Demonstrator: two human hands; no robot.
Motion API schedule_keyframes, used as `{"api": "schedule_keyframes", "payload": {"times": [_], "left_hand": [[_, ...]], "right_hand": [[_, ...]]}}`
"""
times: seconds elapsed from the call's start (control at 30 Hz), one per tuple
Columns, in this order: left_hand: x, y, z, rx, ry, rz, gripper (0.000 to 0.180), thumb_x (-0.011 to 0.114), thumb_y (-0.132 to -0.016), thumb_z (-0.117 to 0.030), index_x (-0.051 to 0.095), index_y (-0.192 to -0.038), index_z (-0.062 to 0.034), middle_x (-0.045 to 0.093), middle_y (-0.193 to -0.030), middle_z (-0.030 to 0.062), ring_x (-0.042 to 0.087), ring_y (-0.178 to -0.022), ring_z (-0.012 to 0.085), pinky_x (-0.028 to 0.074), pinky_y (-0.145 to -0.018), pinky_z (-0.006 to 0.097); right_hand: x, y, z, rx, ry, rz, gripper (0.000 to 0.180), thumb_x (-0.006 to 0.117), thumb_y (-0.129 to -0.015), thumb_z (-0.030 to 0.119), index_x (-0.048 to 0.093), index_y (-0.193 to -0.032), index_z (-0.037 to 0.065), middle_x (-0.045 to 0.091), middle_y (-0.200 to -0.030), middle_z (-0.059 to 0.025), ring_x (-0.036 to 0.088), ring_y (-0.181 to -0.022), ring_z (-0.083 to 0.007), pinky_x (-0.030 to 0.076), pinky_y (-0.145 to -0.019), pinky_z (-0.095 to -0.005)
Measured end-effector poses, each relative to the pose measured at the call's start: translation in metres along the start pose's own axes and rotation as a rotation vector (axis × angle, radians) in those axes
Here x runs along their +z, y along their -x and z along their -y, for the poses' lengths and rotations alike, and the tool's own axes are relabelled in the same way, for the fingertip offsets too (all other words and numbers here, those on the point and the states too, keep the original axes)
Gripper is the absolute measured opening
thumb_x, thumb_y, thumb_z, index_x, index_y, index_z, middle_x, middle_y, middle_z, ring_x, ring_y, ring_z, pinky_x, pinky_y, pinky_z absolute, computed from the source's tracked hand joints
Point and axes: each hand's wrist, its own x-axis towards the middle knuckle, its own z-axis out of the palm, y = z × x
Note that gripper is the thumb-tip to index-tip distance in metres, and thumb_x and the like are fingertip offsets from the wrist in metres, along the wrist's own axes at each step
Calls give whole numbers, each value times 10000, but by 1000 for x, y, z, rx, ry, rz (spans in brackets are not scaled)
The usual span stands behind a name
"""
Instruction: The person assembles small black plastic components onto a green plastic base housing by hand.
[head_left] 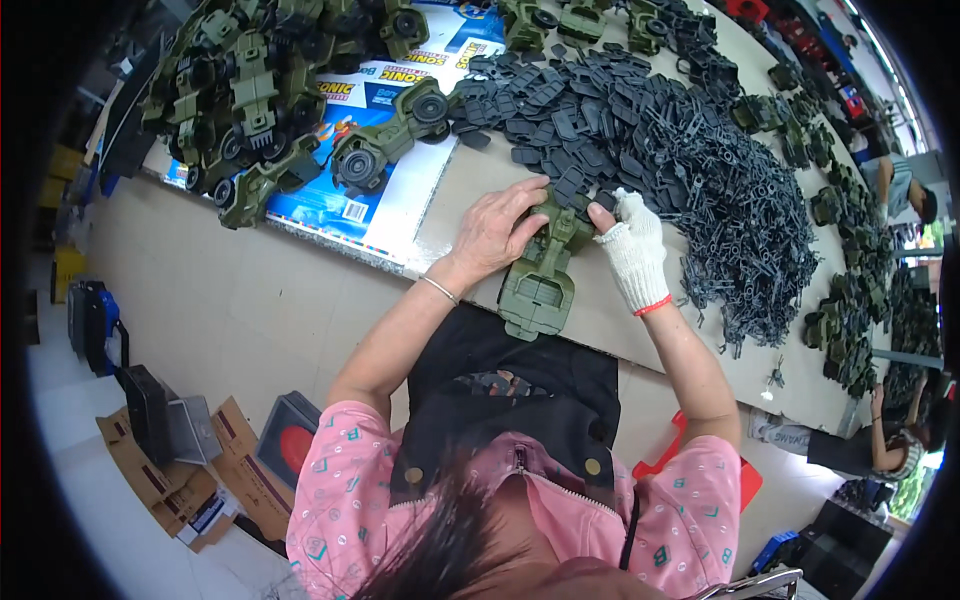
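Observation:
An olive-green toy military truck (540, 290) lies at the table's near edge, its open cab end toward me. My bare left hand (497, 232), with a bracelet at the wrist, is closed on its left side, thumb and fingers around the far part. From the right, my right hand (637, 252), in a white knit glove with the thumb tip bare, pinches the truck's far end. Its other fingers are partly hidden, so any small part in them cannot be made out. Just beyond both hands spreads a heap of flat dark grey plastic parts (580, 110).
Thin dark grey parts (755, 210) are heaped at the right. Green toy trucks with black wheels (255, 85) pile up at the far left on a printed blue sheet (385, 190). More green vehicles (850, 260) line the right side, where other people work. Cardboard boxes (160, 470) stand on the floor.

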Motion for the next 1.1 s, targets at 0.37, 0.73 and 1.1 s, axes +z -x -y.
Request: {"api": "schedule_keyframes", "payload": {"times": [0.37,0.73,1.1], "left_hand": [[8,-1,-1,-38,153,-18,296,729,-927,-134,607,-1186,-58,654,-1360,144,664,-1170,354,521,-975,438],[-42,-19,-14,-48,266,177,578,794,-861,-148,550,-1379,-66,338,-1635,194,484,-1381,433,437,-1143,479],[-53,-38,-18,198,-160,560,777,850,-809,-274,528,-1510,-184,288,-1672,148,243,-1564,368,208,-1285,551]], "right_hand": [[1,12,35,-845,538,-249,170,739,-758,91,638,-892,64,641,-859,-163,619,-811,-388,483,-732,-490],[-5,-4,24,-21,179,199,527,748,-929,288,647,-1325,-44,689,-1264,-249,663,-1142,-376,511,-1022,-393],[-99,-59,11,-99,1088,-180,251,700,-930,337,767,-966,97,735,-947,-112,714,-940,-328,556,-814,-467]]}}
